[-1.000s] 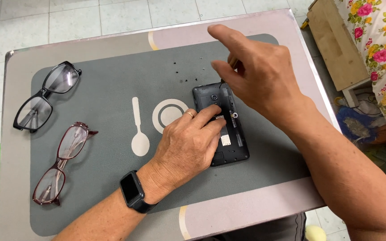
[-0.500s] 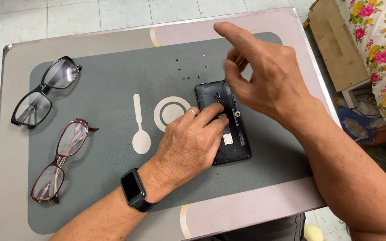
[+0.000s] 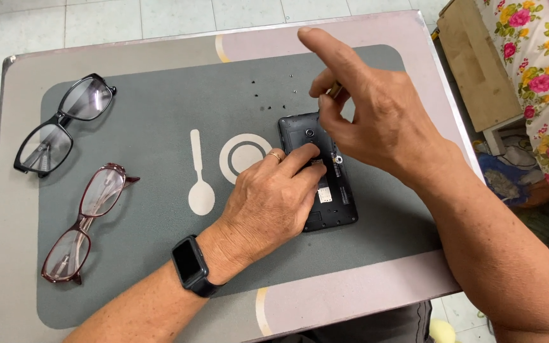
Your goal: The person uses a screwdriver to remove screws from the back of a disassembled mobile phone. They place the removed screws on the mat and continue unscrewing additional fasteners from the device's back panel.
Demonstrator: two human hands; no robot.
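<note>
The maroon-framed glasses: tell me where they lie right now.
In the head view, the maroon-framed glasses lie on the grey mat's left side, just below the black-framed glasses, left of the left hand.

Your left hand (image 3: 273, 204) lies flat, palm down, on the opened black phone with its back cover off (image 3: 325, 190), fingers pressing it. Your right hand (image 3: 376, 121) hovers above the phone's top end, index finger raised, thumb and middle finger pinched.
</note>
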